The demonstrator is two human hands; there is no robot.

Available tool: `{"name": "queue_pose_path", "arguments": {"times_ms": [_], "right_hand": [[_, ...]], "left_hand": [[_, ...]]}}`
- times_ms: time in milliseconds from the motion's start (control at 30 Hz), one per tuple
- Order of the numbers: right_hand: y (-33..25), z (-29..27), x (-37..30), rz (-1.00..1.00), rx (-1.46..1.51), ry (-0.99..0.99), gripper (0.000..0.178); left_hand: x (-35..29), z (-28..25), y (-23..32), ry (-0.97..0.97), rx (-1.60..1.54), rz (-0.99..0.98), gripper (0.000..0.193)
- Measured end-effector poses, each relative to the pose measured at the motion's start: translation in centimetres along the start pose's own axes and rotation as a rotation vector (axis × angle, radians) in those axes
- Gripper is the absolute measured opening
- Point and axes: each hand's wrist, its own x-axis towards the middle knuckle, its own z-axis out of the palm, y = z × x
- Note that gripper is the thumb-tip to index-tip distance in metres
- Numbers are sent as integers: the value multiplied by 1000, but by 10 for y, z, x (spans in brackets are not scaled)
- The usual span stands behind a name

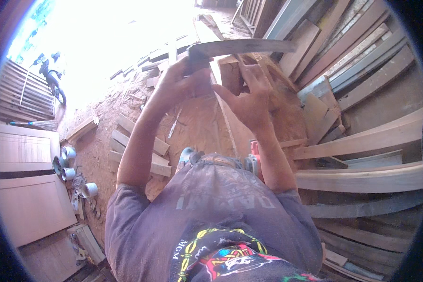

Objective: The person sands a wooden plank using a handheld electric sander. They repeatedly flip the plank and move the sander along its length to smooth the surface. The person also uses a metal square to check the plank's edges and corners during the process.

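Observation:
My left hand [188, 82] is closed around the dark end of a long flat grey blade [244, 45], shaped like a try square. The blade stretches to the right above a wooden beam [229, 70], and I cannot tell whether it touches the wood. My right hand [249, 96] is at the near end of the beam, thumb and fingers spread apart on either side of it. Whether its fingers press on the wood is hard to make out. A red and grey power tool [254, 160] shows partly behind my right forearm.
Long planks [366, 138] are stacked along the right side. Loose offcuts [148, 152] lie on the dusty ground at left. Panelled wooden doors [26, 202], several white cans [89, 190] and a broom [42, 124] are farther left. A motorcycle [51, 77] stands beyond.

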Motion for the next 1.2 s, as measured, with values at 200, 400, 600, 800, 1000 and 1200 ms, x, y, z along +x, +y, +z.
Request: {"name": "queue_pose_path", "arguments": {"times_ms": [200, 400, 600, 800, 1000, 1200], "right_hand": [[3, 4, -13, 75, 89, 3, 60], [11, -1, -15, 63, 81, 30, 58], [16, -4, -23, 38, -38, 44, 55], [28, 4, -108, 402, -346, -304, 54], [57, 16, -242, 627, -400, -496, 52], [87, 50, -232, 645, -492, -427, 50]], "left_hand": [[14, 6, -18, -135, 35, -81, 43], [15, 18, -35, -213, -36, -109, 40], [8, 29, -28, -238, -141, -159, 38], [-32, 49, -68, -51, -180, -157, 34], [-95, 40, -142, 108, -265, -421, 31], [-110, 35, -192, 131, -325, -484, 32]]}}
